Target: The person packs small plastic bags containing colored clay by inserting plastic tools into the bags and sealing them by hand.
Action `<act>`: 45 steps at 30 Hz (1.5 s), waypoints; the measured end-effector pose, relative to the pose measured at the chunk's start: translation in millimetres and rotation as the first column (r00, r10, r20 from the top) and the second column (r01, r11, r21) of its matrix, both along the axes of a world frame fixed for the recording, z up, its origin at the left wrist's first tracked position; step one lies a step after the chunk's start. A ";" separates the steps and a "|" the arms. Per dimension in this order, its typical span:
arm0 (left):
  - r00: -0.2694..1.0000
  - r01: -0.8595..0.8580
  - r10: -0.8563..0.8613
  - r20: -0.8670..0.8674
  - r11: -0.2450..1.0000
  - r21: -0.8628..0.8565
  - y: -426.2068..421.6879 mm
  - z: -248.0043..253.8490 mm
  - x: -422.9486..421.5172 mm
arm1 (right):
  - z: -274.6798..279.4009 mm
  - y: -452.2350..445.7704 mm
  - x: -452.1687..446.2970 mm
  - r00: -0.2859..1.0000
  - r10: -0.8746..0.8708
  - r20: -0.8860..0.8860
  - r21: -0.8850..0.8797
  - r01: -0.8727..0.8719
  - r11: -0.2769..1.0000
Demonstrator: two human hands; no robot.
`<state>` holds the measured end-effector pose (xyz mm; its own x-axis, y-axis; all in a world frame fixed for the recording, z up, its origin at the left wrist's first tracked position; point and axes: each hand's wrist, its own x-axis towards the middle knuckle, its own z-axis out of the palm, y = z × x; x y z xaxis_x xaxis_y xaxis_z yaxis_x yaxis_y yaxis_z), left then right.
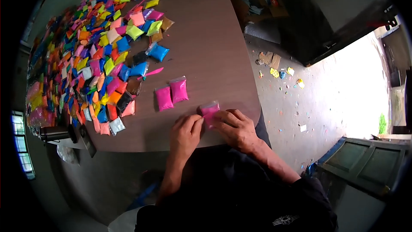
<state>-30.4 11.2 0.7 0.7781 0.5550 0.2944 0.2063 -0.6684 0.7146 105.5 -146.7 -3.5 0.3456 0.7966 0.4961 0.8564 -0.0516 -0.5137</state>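
Near the table's front edge, a small clear bag with pink filling [210,110] is between my two hands. My left hand [186,129] pinches its left side with thumb and forefinger. Curled over its right side, my right hand [236,129] grips it and hides its lower part. Just beyond my hands, two more pink bags lie side by side on the table, a left one [164,99] and a right one [179,89].
A large heap of small colourful bags [101,66] covers the table's left side. A pink plastic strip [153,72] lies beside it, and a dark cylinder [58,134] is at the left corner. Scraps [274,72] litter the floor to the right, near a bright doorway [352,86].
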 end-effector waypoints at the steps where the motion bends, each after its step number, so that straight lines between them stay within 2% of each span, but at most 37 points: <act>1: 1.000 0.010 -0.010 -0.007 1.000 -0.002 2.0 0.1 3.6 | -1.0 -0.7 0.7 1.000 0.015 0.004 -0.007 -0.014 1.000; 4: 0.999 -0.017 0.017 -0.045 1.000 0.000 11.4 3.7 15.0 | -0.2 -1.1 3.3 0.999 0.036 0.005 -0.003 -0.036 0.999; 6: 0.998 -0.023 0.028 -0.052 0.995 0.097 16.2 6.1 20.9 | -1.0 -3.1 3.3 0.999 0.049 0.000 0.004 -0.049 0.999; 8: 0.998 -0.030 0.036 -0.060 0.995 0.094 15.5 9.0 21.1 | -2.3 -3.1 3.4 0.998 0.056 -0.001 0.012 -0.056 0.998; 10: 0.997 -0.074 0.072 -0.037 0.996 -0.055 14.0 6.9 15.8 | -3.6 -6.0 2.8 0.999 0.043 0.002 0.031 -0.043 0.999; 14: 0.999 -0.028 0.024 -0.043 0.996 -0.088 -1.3 12.0 10.0 | -2.9 -21.8 1.4 0.998 0.063 -0.026 0.007 -0.063 0.998; 16: 0.994 0.100 -0.102 -0.045 0.994 -0.035 -15.6 14.0 16.0 | -5.2 -25.8 -0.3 0.996 0.078 -0.033 0.015 -0.077 0.997; 17: 0.990 0.112 -0.109 -0.090 0.993 0.027 -20.0 14.6 19.5 | -6.3 -27.5 -1.0 0.995 0.091 -0.039 0.024 -0.090 0.996; 26: 0.994 0.086 -0.078 -0.081 0.992 0.094 -1.7 11.2 43.2 | -11.1 -34.6 -2.0 0.992 0.102 -0.067 0.008 -0.102 0.995; 28: 0.996 0.056 -0.056 -0.068 0.998 -0.008 -3.0 13.7 41.7 | -9.4 -35.3 -2.0 0.993 0.096 -0.071 0.012 -0.096 0.995; 31: 0.995 0.062 -0.065 -0.082 0.997 -0.034 -12.9 26.7 28.0 | -7.8 -38.2 -3.1 0.992 0.085 -0.092 0.004 -0.085 0.996; 36: 0.993 0.062 -0.066 -0.099 0.997 -0.043 -18.9 15.3 1.6 | -5.7 -35.4 -3.5 0.992 0.067 -0.108 0.036 -0.063 0.997; 38: 0.986 -0.071 0.061 -0.154 0.996 -0.055 -13.1 9.9 -4.3 | -6.3 -35.6 -2.7 0.988 0.084 -0.126 0.030 -0.081 0.996; 43: 0.984 -0.098 0.089 -0.151 0.994 -0.056 -5.8 15.7 -4.8 | -5.5 -34.0 -3.2 0.991 0.074 -0.113 0.037 -0.070 0.997; 45: 0.976 -0.144 0.106 -0.193 0.970 -0.195 -11.6 23.6 -8.2 | -6.3 -34.7 -4.0 0.991 0.066 -0.115 0.030 -0.063 0.998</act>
